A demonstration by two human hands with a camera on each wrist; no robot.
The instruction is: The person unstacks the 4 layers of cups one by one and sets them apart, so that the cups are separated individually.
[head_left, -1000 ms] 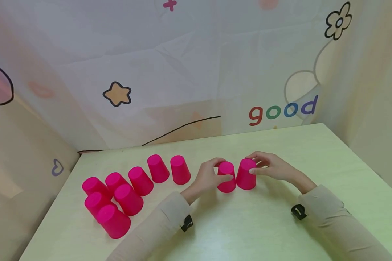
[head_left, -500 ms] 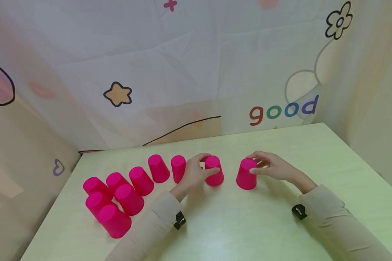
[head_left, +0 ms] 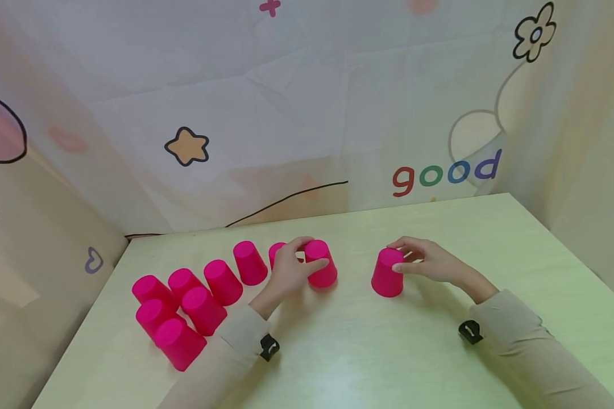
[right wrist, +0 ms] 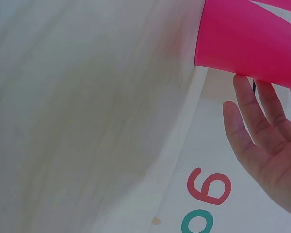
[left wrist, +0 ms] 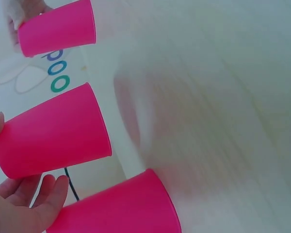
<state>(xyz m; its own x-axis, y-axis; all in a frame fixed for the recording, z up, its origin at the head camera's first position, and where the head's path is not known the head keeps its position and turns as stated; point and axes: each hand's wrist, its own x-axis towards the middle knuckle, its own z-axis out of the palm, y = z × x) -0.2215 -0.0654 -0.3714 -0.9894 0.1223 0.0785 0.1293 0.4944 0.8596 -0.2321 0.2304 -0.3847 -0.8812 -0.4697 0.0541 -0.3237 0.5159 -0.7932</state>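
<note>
My left hand [head_left: 282,277] grips an upside-down pink plastic cup [head_left: 321,266] between thumb and fingers, close over the table. In the left wrist view this cup [left wrist: 53,136] has its wide rim facing the tabletop. Just behind the left hand stands another pink cup [head_left: 276,250], mostly hidden by it in the head view. To the right, my right hand [head_left: 432,264] holds a second upside-down cup [head_left: 386,275], thumb on the near side. The right wrist view catches the fingertips [right wrist: 241,82] against that cup's wall. A wide gap separates the two held cups.
Several more pink cups stand upside down at the left, in a bent row with a cluster at its near end, including a front cup [head_left: 181,345]. The pale table [head_left: 348,352] ends at a printed cloth backdrop [head_left: 286,113] behind and at both sides.
My left hand has carried its cup leftward, away from the right-hand cup and toward the row, now covering much of the row's end cup. The right hand has stayed in place.
</note>
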